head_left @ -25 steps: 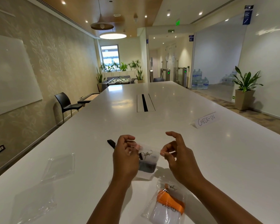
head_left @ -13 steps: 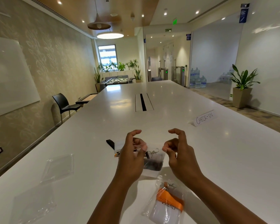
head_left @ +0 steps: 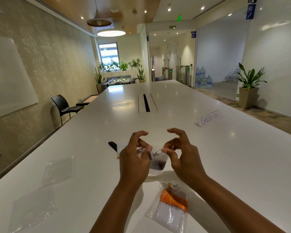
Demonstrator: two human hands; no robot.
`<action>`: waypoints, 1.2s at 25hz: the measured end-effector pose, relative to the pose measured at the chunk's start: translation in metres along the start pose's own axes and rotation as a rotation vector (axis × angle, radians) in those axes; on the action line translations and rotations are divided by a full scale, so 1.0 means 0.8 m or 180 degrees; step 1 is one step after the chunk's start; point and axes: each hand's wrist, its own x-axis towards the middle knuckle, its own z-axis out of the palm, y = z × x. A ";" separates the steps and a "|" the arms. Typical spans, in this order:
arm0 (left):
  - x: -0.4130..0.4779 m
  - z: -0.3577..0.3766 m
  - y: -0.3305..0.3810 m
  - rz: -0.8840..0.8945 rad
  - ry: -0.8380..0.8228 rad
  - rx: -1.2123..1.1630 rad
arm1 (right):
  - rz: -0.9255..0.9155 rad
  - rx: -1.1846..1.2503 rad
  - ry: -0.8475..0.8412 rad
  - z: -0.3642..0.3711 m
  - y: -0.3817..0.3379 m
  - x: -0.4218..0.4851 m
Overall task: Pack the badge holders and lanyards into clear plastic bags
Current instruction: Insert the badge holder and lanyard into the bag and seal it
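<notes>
Long white table (head_left: 233, 165), near end: left hand (head_left: 134, 160) and right hand (head_left: 185, 158), close together with fingers curled, pinch a bag (head_left: 156, 171) holding a dark lanyard (head_left: 158, 164). Packed bag (head_left: 170, 209) lies nearer, empty bags (head_left: 60, 169) left, sign (head_left: 210, 117) far right.

A CHECK-IN card (head_left: 210, 118) stands on the white table (head_left: 107, 125), with a black chair (head_left: 64, 106) beside its left edge.

white table (head_left: 225, 157) bears a bagged orange lanyard (head_left: 172, 205), clear holder (head_left: 60, 169), clear bag (head_left: 32, 211), check-in card (head_left: 210, 117).
</notes>
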 end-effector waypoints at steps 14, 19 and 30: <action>0.009 -0.016 0.009 -0.0816 -0.0340 -0.1818 | 0.0011 0.0942 -0.0520 -0.031 -0.013 0.011; -0.009 0.001 -0.011 -0.1588 -0.2044 -0.0850 | 0.1272 0.0370 -0.2854 -0.060 0.006 0.020; 0.017 -0.009 -0.088 -0.1786 0.0405 0.0318 | 0.0866 -0.0935 -0.1703 0.061 0.038 0.067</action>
